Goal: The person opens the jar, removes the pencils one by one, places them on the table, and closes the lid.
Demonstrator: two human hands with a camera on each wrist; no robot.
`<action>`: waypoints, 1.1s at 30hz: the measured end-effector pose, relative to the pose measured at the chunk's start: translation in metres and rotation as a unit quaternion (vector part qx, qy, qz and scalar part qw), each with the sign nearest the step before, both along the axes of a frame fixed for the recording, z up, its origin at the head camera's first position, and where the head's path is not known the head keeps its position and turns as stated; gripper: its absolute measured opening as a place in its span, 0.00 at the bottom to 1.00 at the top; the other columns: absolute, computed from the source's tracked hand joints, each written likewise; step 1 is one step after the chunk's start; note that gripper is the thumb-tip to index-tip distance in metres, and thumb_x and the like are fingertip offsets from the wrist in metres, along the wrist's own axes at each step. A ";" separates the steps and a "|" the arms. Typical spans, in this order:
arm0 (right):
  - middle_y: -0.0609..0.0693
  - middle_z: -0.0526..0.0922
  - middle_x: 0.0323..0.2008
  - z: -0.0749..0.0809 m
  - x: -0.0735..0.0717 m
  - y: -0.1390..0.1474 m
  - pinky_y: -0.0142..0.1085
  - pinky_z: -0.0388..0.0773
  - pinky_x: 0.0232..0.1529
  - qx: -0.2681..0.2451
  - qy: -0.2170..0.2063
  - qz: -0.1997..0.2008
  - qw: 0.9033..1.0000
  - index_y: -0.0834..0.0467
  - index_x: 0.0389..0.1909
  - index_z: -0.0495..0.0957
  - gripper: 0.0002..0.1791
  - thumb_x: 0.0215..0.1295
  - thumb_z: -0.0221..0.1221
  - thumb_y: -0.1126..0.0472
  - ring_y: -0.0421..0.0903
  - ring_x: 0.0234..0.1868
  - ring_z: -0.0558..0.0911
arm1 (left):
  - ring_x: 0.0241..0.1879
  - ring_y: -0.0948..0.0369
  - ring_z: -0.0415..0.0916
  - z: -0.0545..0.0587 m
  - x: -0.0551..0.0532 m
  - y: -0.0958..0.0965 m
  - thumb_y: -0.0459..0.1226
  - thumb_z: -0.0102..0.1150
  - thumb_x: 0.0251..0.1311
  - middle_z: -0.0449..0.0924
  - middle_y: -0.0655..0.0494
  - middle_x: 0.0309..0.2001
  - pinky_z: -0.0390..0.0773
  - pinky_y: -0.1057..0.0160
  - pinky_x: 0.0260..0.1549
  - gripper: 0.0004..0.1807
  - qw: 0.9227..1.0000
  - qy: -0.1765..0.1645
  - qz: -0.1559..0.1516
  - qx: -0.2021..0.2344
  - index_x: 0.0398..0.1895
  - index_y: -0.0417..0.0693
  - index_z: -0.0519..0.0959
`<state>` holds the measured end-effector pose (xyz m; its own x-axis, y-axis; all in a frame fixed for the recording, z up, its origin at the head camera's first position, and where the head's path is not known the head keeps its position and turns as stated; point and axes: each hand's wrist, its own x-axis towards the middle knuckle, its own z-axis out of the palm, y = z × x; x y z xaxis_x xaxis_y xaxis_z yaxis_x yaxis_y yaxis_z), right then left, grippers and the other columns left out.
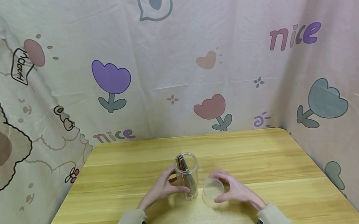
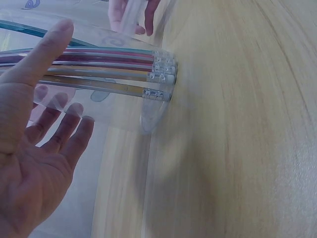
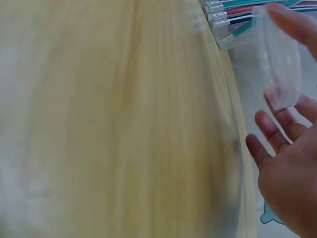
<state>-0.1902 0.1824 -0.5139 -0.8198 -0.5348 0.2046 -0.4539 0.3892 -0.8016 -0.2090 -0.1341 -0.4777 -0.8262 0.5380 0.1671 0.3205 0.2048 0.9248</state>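
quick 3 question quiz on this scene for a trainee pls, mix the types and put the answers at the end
1. Which of the person's hands holds the clear round lid?
2. True or false: the lid is fitted on the clear cylindrical jar.
3. What does the jar contain? a) spoons b) pencils c) coins

Key:
1. The right hand.
2. False; the lid is apart from the jar, to its right in the head view.
3. b

Under soft light, the right wrist view blurs the tabletop (image 3: 114,124).
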 end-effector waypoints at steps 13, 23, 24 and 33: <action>0.60 0.72 0.68 -0.007 -0.004 -0.001 0.72 0.69 0.64 0.042 -0.028 0.014 0.999 0.59 0.67 0.71 0.46 0.44 0.77 0.53 0.62 0.66 0.70 | 0.69 0.43 0.68 0.000 0.000 0.001 0.38 0.79 0.47 0.72 0.47 0.68 0.73 0.41 0.69 0.44 1.000 0.008 0.001 -0.002 0.70 0.52 0.68; 0.61 0.72 0.69 -0.008 -0.003 -0.003 0.73 0.66 0.67 0.053 -0.012 0.018 0.998 0.60 0.68 0.71 0.47 0.44 0.77 0.55 0.64 0.68 0.70 | 0.71 0.41 0.65 0.000 0.000 0.000 0.38 0.79 0.48 0.70 0.47 0.69 0.71 0.38 0.69 0.44 1.000 -0.002 0.000 0.001 0.71 0.51 0.67; 0.61 0.72 0.69 -0.008 -0.002 -0.004 0.73 0.65 0.67 0.057 -0.010 0.019 0.998 0.60 0.68 0.71 0.46 0.44 0.77 0.54 0.65 0.68 0.69 | 0.71 0.41 0.65 0.000 0.000 0.000 0.38 0.79 0.48 0.70 0.47 0.70 0.71 0.38 0.69 0.44 1.000 -0.002 0.001 0.000 0.71 0.50 0.67; 0.61 0.71 0.69 -0.009 0.000 -0.005 0.69 0.65 0.70 0.066 0.005 0.023 0.998 0.58 0.68 0.71 0.45 0.46 0.77 0.53 0.66 0.69 0.68 | 0.71 0.42 0.65 0.001 -0.001 0.000 0.38 0.79 0.47 0.70 0.47 0.70 0.71 0.39 0.69 0.44 1.000 0.002 0.003 -0.005 0.69 0.52 0.69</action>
